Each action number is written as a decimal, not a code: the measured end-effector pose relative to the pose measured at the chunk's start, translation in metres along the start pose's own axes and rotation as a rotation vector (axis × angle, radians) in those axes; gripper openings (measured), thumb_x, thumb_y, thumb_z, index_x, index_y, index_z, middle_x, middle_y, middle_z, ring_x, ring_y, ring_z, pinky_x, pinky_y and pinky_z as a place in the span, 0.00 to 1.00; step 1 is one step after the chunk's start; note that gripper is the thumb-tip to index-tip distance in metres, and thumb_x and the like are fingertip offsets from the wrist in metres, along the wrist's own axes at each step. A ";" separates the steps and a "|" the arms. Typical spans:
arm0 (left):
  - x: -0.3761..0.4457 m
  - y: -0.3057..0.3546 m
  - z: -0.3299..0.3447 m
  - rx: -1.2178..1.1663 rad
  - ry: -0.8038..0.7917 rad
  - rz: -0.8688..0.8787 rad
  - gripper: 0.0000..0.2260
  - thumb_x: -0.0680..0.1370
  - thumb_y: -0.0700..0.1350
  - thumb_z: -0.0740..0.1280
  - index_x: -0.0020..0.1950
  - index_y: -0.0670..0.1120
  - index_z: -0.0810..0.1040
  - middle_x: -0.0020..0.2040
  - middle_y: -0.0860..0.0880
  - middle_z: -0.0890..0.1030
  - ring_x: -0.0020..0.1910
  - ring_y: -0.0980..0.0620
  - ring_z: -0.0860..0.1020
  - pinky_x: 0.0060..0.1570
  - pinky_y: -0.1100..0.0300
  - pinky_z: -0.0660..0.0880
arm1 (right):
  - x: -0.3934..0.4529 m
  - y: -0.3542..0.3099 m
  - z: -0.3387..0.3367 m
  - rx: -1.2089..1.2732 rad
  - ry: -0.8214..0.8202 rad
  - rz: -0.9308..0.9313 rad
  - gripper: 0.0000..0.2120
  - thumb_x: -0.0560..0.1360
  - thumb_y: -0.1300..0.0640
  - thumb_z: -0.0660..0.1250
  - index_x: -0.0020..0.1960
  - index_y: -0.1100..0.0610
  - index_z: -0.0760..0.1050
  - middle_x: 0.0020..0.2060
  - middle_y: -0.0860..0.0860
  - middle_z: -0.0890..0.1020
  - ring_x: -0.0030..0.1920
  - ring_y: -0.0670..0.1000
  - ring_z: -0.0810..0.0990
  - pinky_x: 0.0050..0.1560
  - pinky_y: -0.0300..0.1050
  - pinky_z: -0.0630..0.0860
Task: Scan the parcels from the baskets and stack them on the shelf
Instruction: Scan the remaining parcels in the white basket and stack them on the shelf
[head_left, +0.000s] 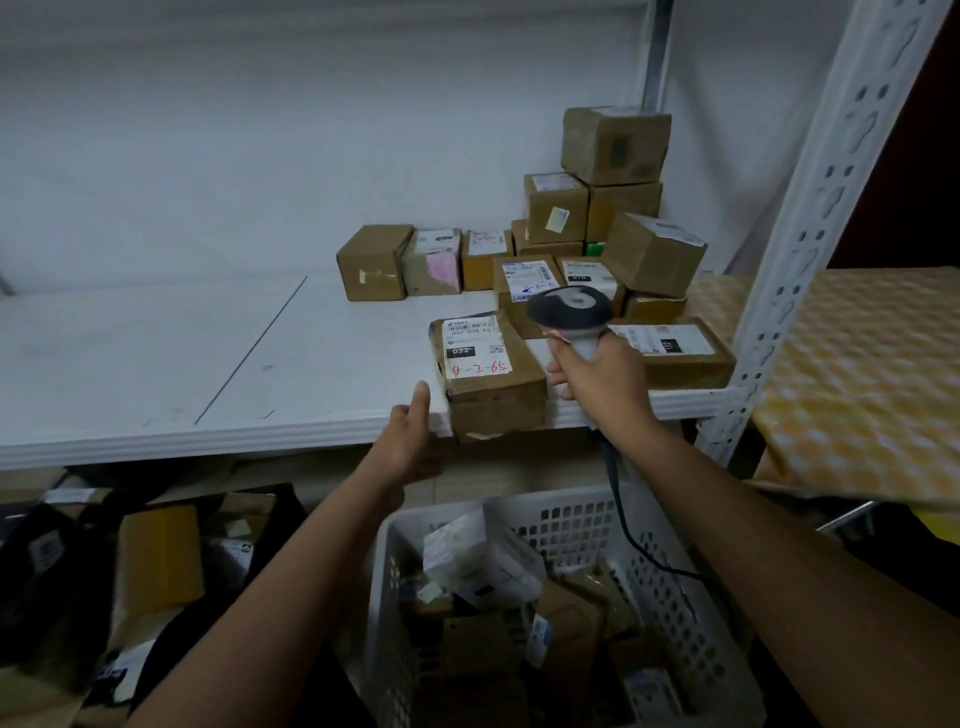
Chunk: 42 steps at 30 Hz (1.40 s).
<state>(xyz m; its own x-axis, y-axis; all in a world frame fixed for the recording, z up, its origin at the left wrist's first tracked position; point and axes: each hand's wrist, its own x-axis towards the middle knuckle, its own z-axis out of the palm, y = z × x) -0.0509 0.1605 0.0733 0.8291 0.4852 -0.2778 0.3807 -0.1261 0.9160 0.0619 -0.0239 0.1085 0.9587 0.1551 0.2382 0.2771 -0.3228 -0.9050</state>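
stacked boxes (613, 208) behind parcel (488, 371), basket (675, 582) below shelf (208, 364)

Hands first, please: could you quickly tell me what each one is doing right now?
Left hand: open, thumb up, touching the brown cardboard parcel with the handwritten white label at the shelf edge.
Right hand: gripping the grey corded handheld barcode scanner.

Parcel sorting room, white metal shelf (311, 338), labelled cardboard parcels (597, 244), basket (675, 597) of packages
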 end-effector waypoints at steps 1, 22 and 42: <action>0.003 0.003 -0.003 -0.051 -0.069 -0.083 0.23 0.83 0.63 0.52 0.67 0.46 0.68 0.63 0.40 0.76 0.61 0.41 0.77 0.61 0.44 0.77 | 0.002 0.000 0.001 -0.010 0.015 -0.014 0.15 0.76 0.45 0.68 0.50 0.57 0.80 0.39 0.49 0.85 0.39 0.49 0.85 0.44 0.52 0.84; 0.002 -0.015 0.013 -0.550 -0.219 -0.049 0.19 0.79 0.55 0.68 0.65 0.46 0.77 0.57 0.45 0.85 0.61 0.45 0.81 0.65 0.51 0.76 | -0.009 -0.039 -0.034 0.053 -0.137 -0.038 0.15 0.78 0.48 0.67 0.45 0.61 0.80 0.36 0.53 0.85 0.35 0.47 0.85 0.38 0.40 0.83; -0.002 -0.003 0.033 -0.396 -0.184 0.166 0.27 0.74 0.58 0.72 0.65 0.42 0.77 0.56 0.47 0.85 0.61 0.47 0.80 0.64 0.52 0.75 | -0.032 -0.091 -0.066 0.172 -0.330 0.052 0.15 0.79 0.54 0.67 0.51 0.68 0.75 0.29 0.59 0.80 0.25 0.53 0.80 0.26 0.40 0.76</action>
<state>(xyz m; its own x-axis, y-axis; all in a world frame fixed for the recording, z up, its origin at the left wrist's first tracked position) -0.0408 0.1312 0.0613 0.9381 0.3201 -0.1324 0.0811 0.1687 0.9823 0.0098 -0.0612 0.2068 0.8916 0.4439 0.0890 0.1865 -0.1811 -0.9656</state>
